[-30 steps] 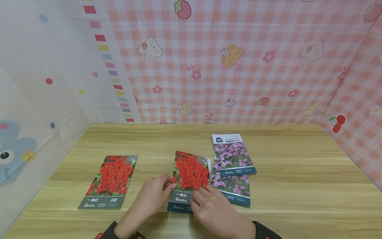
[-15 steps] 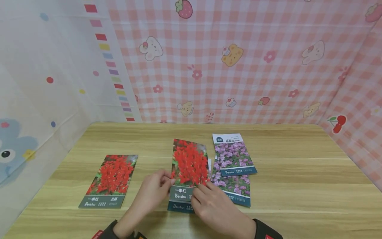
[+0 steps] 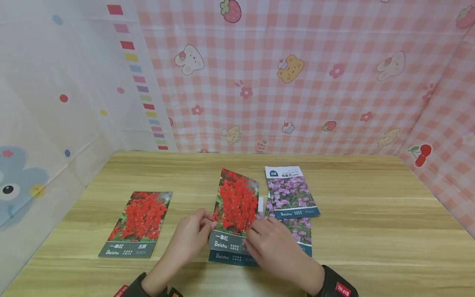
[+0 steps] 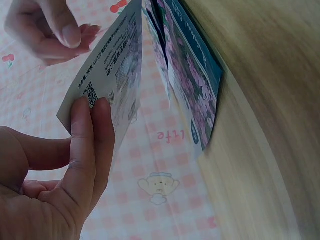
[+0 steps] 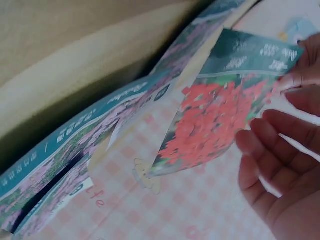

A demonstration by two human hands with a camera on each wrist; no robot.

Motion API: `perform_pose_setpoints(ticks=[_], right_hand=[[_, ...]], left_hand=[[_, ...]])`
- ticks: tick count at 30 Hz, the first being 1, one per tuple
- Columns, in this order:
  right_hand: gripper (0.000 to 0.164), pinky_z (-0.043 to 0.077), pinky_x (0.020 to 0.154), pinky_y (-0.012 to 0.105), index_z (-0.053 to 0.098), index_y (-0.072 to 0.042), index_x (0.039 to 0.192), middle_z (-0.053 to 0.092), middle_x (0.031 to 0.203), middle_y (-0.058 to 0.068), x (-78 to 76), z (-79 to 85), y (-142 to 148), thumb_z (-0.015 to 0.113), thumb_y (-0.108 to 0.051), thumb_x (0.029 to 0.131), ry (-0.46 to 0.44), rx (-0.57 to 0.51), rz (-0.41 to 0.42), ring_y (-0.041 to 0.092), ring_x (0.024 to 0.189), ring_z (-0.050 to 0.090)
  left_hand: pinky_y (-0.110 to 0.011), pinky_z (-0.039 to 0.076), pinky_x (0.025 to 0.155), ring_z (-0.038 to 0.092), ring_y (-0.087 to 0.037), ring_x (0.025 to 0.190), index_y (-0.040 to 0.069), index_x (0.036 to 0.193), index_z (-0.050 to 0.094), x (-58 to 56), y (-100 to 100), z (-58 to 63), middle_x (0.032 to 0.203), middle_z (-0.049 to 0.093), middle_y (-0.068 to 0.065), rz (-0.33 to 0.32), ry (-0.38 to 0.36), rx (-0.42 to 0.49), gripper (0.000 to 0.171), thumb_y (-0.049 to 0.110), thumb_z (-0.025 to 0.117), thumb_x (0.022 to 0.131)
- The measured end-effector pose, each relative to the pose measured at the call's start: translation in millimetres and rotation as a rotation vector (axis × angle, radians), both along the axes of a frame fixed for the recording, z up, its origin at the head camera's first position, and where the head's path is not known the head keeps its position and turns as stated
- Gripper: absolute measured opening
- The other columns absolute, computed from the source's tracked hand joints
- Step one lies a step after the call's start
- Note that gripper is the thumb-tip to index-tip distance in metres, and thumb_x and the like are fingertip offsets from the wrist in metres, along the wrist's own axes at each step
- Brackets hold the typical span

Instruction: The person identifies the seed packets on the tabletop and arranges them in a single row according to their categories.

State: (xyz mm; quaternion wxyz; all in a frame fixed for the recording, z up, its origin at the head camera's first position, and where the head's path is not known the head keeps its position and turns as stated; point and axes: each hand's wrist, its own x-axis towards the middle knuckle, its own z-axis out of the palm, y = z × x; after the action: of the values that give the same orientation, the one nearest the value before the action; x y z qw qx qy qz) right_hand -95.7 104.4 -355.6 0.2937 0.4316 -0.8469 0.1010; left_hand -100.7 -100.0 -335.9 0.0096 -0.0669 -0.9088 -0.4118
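Black cuffs point(image 3: 329, 281) ring a person's wrists at the near edge, where the left hand point(image 3: 193, 232) pinches a red-blossom packet point(image 3: 237, 202) by its left edge, thumb in front and fingertips against the printed back. Opposite, the right hand point(image 3: 272, 247) keeps its fingers loosely curled and parted, just beside the packet's right edge and gripping nothing. Compared with a second ago, the packet is raised higher above the table, and the right hand has shifted to the right. Beneath it lies a teal-banded packet point(image 3: 231, 258) on the wooden table point(image 3: 371, 231). At left lies a matching red packet point(image 3: 137, 218); at right, two purple-flowered packets point(image 3: 293, 192) overlap. Pink gingham cloth point(image 3: 315, 95) hangs behind.
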Motion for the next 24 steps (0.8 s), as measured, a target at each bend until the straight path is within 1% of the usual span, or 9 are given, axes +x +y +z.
perform_pose_setpoints(ticks=[3, 5, 7, 10, 12, 14, 19, 22, 24], right_hand=[[0.010, 0.040, 0.055, 0.024, 0.063, -0.012, 0.070, 0.054, 0.069, -0.004, -4.6, 2.3, 4.0, 0.072, -0.013, 0.075, -0.057, -0.072, -0.065, 0.009, 0.062, 0.049], [0.007, 0.045, 0.057, 0.026, 0.065, -0.010, 0.071, 0.057, 0.070, -0.003, -7.2, 4.1, 6.8, 0.071, -0.011, 0.075, -0.087, -0.123, -0.118, 0.010, 0.063, 0.053], [0.006, 0.048, 0.057, 0.027, 0.065, -0.009, 0.072, 0.060, 0.071, -0.002, -9.2, 6.3, 9.5, 0.071, -0.009, 0.074, -0.134, -0.177, -0.171, 0.011, 0.063, 0.055], [0.004, 0.047, 0.055, 0.024, 0.066, -0.006, 0.076, 0.060, 0.071, -0.001, -10.6, 9.6, 13.2, 0.070, -0.006, 0.076, -0.259, -0.272, -0.252, 0.012, 0.061, 0.055], [0.003, 0.044, 0.052, 0.021, 0.066, -0.004, 0.078, 0.059, 0.070, -0.001, -11.4, 11.5, 15.8, 0.069, -0.005, 0.077, -0.358, -0.330, -0.298, 0.011, 0.059, 0.053], [0.005, 0.043, 0.052, 0.021, 0.067, -0.002, 0.083, 0.058, 0.070, -0.001, -12.5, 12.6, 18.3, 0.068, -0.005, 0.079, -0.455, -0.378, -0.337, 0.011, 0.058, 0.050], [0.016, 0.042, 0.051, 0.022, 0.067, 0.002, 0.096, 0.063, 0.076, 0.003, -16.4, 13.2, 24.1, 0.065, -0.006, 0.082, -0.637, -0.444, -0.374, 0.007, 0.056, 0.048], [0.022, 0.040, 0.049, 0.023, 0.066, 0.004, 0.102, 0.066, 0.081, 0.006, -18.4, 13.4, 26.6, 0.063, -0.008, 0.084, -0.730, -0.460, -0.383, 0.007, 0.053, 0.046], [0.023, 0.041, 0.050, 0.024, 0.066, 0.003, 0.104, 0.067, 0.084, 0.006, -19.2, 13.6, 28.0, 0.062, -0.009, 0.085, -0.786, -0.471, -0.384, 0.008, 0.054, 0.048]], left_hand=[[-0.020, 0.034, 0.043, 0.043, -0.010, 0.051, 0.001, 0.092, 0.061, 0.1, 0.0, 0.7, 0.061, 0.053, 0.003, 0.001, 0.002, -0.003, 0.007, 0.003, 0.061, 0.085], [-0.020, 0.033, 0.043, 0.042, -0.010, 0.051, 0.001, 0.093, 0.061, 0.4, 0.1, 1.1, 0.061, 0.052, 0.003, 0.001, 0.002, -0.005, 0.008, 0.003, 0.061, 0.085], [-0.020, 0.033, 0.043, 0.042, -0.010, 0.051, 0.001, 0.094, 0.061, 0.9, 0.2, 1.7, 0.061, 0.052, 0.003, 0.001, -0.001, 0.000, 0.008, 0.004, 0.061, 0.086], [-0.020, 0.033, 0.042, 0.041, -0.010, 0.050, 0.002, 0.095, 0.060, 1.9, 0.3, 2.8, 0.060, 0.051, 0.002, -0.004, -0.005, 0.018, 0.009, 0.004, 0.060, 0.087], [-0.020, 0.032, 0.042, 0.041, -0.010, 0.050, 0.002, 0.095, 0.059, 2.7, 0.4, 3.8, 0.060, 0.051, 0.002, -0.012, 0.001, 0.035, 0.008, 0.004, 0.060, 0.087], [-0.020, 0.032, 0.042, 0.041, -0.010, 0.049, 0.003, 0.095, 0.059, 3.5, 0.5, 4.7, 0.060, 0.051, 0.002, -0.021, 0.011, 0.052, 0.008, 0.004, 0.059, 0.087], [-0.020, 0.034, 0.043, 0.042, -0.009, 0.050, 0.003, 0.095, 0.058, 4.4, 1.0, 6.1, 0.061, 0.052, 0.003, -0.028, 0.020, 0.072, 0.008, 0.004, 0.059, 0.087], [-0.020, 0.035, 0.043, 0.043, -0.009, 0.050, 0.003, 0.095, 0.058, 4.5, 1.5, 6.0, 0.061, 0.053, 0.003, -0.026, 0.012, 0.084, 0.008, 0.004, 0.059, 0.087], [-0.020, 0.036, 0.043, 0.044, -0.010, 0.050, 0.003, 0.095, 0.058, 4.9, 2.1, 6.0, 0.062, 0.053, 0.003, -0.025, 0.010, 0.099, 0.008, 0.004, 0.059, 0.087]])
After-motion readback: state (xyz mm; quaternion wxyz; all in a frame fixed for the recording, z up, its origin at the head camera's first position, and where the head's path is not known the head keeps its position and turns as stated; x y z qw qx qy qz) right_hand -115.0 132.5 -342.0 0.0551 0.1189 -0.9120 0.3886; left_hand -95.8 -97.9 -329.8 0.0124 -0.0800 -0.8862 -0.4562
